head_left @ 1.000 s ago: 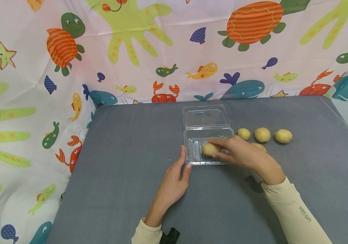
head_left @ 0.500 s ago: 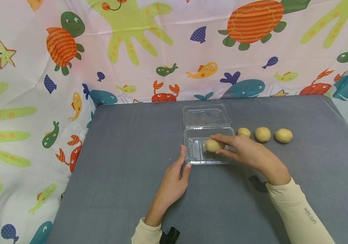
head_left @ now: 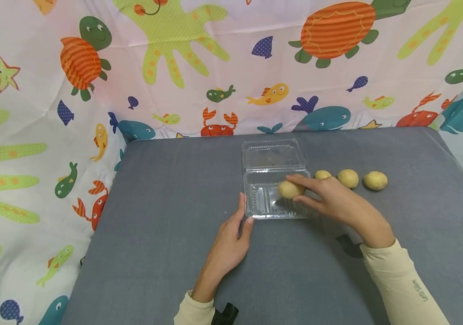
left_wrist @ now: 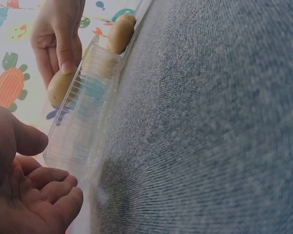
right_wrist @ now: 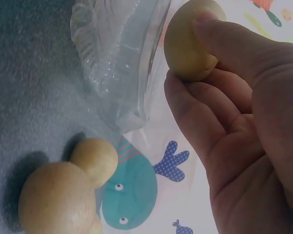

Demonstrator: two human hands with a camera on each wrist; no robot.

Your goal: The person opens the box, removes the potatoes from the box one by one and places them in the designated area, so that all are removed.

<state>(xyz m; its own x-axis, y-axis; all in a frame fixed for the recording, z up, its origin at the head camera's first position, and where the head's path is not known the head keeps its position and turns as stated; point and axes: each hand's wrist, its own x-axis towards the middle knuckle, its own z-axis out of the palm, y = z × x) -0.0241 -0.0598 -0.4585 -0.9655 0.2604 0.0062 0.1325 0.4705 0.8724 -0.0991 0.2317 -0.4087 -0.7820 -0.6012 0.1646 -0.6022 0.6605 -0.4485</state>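
A clear plastic clamshell box [head_left: 274, 170] lies on the grey cloth, its lid [head_left: 273, 154] folded back away from me. My right hand [head_left: 343, 205] pinches a potato [head_left: 291, 190] between thumb and fingertips, over the right half of the box's base. In the right wrist view, the thumb presses one side of that potato [right_wrist: 187, 44] and the fingers the other. At the box's near left corner, my left hand [head_left: 229, 246] touches the left wall with its extended index finger, and the thumb tip reaches the front edge.
Right of the box lie a small potato [head_left: 322, 174], a larger one [head_left: 348, 178] and another [head_left: 375, 180], in a row. The right wrist view shows a big potato [right_wrist: 58, 197] in the foreground. A sea-animal printed curtain [head_left: 191, 104] borders the table's back.
My right hand has moved right and slightly away from me, with the potato still pinched. The left hand stays at the box's corner, and the box has not moved.
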